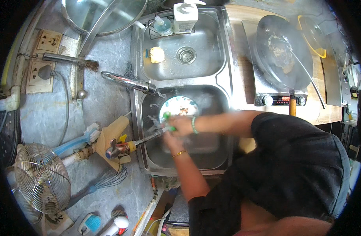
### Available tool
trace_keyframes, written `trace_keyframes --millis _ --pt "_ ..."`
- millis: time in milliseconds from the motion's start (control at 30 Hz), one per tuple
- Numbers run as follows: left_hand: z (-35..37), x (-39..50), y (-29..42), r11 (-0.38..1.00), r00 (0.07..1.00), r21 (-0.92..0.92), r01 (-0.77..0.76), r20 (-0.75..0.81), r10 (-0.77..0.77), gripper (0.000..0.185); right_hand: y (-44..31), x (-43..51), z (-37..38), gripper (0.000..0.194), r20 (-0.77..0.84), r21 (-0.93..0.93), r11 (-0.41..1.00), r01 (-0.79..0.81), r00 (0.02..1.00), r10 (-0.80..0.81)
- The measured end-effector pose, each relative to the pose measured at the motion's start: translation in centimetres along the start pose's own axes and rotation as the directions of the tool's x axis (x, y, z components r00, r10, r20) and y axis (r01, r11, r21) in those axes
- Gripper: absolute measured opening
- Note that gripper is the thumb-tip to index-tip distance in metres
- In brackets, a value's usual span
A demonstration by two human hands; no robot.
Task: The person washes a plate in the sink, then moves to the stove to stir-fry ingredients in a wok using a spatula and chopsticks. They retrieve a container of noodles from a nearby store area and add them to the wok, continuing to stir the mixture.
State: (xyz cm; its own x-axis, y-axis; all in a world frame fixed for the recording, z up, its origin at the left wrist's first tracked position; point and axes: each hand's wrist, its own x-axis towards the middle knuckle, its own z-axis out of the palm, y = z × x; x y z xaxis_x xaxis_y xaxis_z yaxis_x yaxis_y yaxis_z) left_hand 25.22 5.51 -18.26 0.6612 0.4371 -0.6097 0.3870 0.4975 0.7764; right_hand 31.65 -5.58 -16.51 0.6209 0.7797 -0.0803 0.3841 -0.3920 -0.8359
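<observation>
My right hand, with a green bead bracelet on its wrist, is closed around a blurred green item above the lower sink basin. Just below it and touching it is my left hand, with a gold bangle; its fingers are partly hidden. The end of a flexible metal tap spout reaches the hands. Under and beyond them lies a round white patterned plate in the basin. Water splashes beside the plate, near the curved chrome faucet. What the green item is, I cannot tell.
A steaming wok with a utensil in it stands on an induction cooker at right. The upper basin holds a yellowish sponge and a rack with a pump bottle. A wire-guarded fan and a whisk are at lower left.
</observation>
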Motion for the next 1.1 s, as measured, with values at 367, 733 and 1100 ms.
trace_keyframes --millis 367,733,1100 --pt "-5.2 0.2 2.9 0.627 0.956 0.749 -0.216 0.293 -0.021 0.03 3.2 2.3 -5.5 0.046 0.377 0.254 0.96 0.115 0.902 -0.208" --pt "-3.6 -1.3 0.7 0.996 0.902 0.088 0.032 0.426 -0.067 0.028 -3.2 -3.8 0.1 0.034 -0.326 -0.055 0.948 0.315 0.892 -0.315" --pt "-1.1 -3.4 3.4 0.983 0.984 -0.178 -0.042 0.163 0.071 0.032 5.2 0.4 -0.6 0.032 -0.246 0.402 0.859 -0.317 0.866 0.435"
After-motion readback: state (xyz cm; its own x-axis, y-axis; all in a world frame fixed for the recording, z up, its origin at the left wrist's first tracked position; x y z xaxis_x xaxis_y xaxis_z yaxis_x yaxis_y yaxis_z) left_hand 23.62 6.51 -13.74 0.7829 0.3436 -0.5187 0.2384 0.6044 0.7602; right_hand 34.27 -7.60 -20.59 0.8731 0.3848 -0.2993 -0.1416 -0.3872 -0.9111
